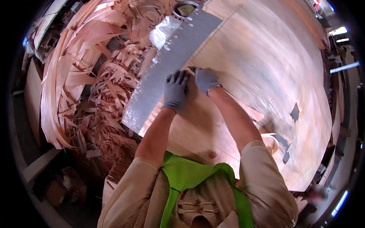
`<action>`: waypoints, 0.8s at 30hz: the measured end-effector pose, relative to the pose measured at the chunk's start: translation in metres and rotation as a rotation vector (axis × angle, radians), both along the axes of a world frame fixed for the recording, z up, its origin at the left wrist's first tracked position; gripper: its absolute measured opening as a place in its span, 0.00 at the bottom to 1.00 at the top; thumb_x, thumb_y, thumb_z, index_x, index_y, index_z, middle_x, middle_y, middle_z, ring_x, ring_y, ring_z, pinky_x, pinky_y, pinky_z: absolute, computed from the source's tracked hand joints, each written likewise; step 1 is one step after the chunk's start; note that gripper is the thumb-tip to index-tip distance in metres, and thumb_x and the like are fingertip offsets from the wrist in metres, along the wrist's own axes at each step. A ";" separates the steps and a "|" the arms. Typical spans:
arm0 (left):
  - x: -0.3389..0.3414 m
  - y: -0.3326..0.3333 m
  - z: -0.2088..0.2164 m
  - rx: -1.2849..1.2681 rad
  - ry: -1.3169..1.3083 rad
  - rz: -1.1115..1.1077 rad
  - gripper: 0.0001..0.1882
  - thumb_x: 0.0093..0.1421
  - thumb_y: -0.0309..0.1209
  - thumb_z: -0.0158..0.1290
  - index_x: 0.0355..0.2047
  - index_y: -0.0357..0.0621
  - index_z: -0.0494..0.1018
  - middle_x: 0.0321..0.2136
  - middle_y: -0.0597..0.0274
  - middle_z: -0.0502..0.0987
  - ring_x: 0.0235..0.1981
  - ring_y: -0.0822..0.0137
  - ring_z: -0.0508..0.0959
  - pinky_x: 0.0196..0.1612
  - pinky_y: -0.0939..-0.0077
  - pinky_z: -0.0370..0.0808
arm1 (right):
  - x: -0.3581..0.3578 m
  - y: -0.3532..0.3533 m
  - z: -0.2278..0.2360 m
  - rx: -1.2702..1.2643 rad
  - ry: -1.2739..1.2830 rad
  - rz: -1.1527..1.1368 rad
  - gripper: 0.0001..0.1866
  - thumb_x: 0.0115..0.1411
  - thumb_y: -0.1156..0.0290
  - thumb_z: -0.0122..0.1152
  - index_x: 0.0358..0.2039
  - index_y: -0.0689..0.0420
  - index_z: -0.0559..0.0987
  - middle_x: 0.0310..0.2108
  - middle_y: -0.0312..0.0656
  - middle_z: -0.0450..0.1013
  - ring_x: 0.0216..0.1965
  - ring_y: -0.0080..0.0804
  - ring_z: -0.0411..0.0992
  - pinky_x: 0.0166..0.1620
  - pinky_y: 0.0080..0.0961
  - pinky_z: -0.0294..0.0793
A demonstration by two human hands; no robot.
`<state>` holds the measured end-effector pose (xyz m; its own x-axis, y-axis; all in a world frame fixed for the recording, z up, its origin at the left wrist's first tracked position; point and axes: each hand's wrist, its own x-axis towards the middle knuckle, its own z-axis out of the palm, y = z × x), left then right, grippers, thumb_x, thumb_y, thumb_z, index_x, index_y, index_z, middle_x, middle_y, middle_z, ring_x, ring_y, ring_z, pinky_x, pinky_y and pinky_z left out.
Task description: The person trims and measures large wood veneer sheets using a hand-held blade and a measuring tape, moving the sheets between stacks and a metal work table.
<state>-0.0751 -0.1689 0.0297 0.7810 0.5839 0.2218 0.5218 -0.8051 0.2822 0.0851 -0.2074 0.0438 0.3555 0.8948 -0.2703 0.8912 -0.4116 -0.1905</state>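
Both my hands wear grey gloves and meet near the middle, over thin wood veneer sheets. My left hand (176, 90) lies with its fingers stretched forward on the left edge of the nearer veneer sheet (190, 135), beside the bare grey board (150, 93). Just to its right, my right hand (207, 80) is closed, fingers bent toward the left. A small dark tip shows at its fingers, too small to name. Beyond it spreads a larger pale veneer sheet (262, 64), its straight left edge running away from my hands.
Heaped veneer scraps (110, 79) and long curled strips (57, 98) lie along the board's left side. A white plastic piece (164, 31) and a round container (185, 9) sit at the far edge. Torn holes with dark grey beneath (295, 113) mark the veneer at right.
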 end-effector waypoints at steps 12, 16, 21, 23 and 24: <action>0.001 0.003 -0.007 0.070 0.051 -0.001 0.27 0.52 0.33 0.47 0.55 0.50 0.65 0.58 0.57 0.63 0.59 0.56 0.60 0.59 0.57 0.55 | 0.004 -0.309 0.037 0.236 -0.062 -0.308 0.14 0.63 0.63 0.42 0.47 0.52 0.69 0.34 0.48 0.74 0.28 0.47 0.75 0.26 0.40 0.73; 0.001 0.001 -0.012 0.117 0.022 0.016 0.27 0.51 0.33 0.47 0.54 0.52 0.65 0.57 0.60 0.64 0.59 0.57 0.60 0.57 0.58 0.57 | -0.023 -0.406 0.022 -0.057 -0.178 -0.483 0.13 0.62 0.63 0.44 0.45 0.50 0.69 0.26 0.48 0.74 0.20 0.45 0.73 0.21 0.42 0.69; -0.008 0.007 0.003 0.038 -0.062 0.014 0.22 0.53 0.33 0.49 0.50 0.49 0.68 0.53 0.57 0.67 0.56 0.54 0.62 0.55 0.56 0.59 | -0.021 -0.441 0.005 -0.127 -0.380 -0.532 0.11 0.61 0.63 0.45 0.40 0.52 0.70 0.14 0.45 0.72 0.16 0.46 0.71 0.19 0.43 0.67; -0.021 0.008 0.023 0.026 -0.293 0.019 0.20 0.53 0.33 0.49 0.48 0.48 0.69 0.50 0.55 0.68 0.55 0.53 0.63 0.54 0.56 0.61 | -0.032 -0.391 0.028 0.101 -0.324 -0.477 0.11 0.61 0.63 0.45 0.41 0.51 0.71 0.17 0.47 0.73 0.18 0.45 0.72 0.20 0.43 0.68; -0.034 0.001 0.047 -0.005 -0.335 0.027 0.17 0.53 0.30 0.48 0.45 0.47 0.70 0.47 0.54 0.69 0.53 0.52 0.65 0.54 0.56 0.61 | -0.043 -0.360 0.039 0.183 -0.281 -0.459 0.11 0.61 0.63 0.45 0.41 0.51 0.72 0.18 0.47 0.73 0.18 0.45 0.72 0.21 0.43 0.68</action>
<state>-0.1096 -0.1679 0.0765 0.6493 0.6048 0.4611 0.4202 -0.7907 0.4453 0.0422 -0.5673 0.0832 0.7551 0.6547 0.0362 0.6552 -0.7515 -0.0769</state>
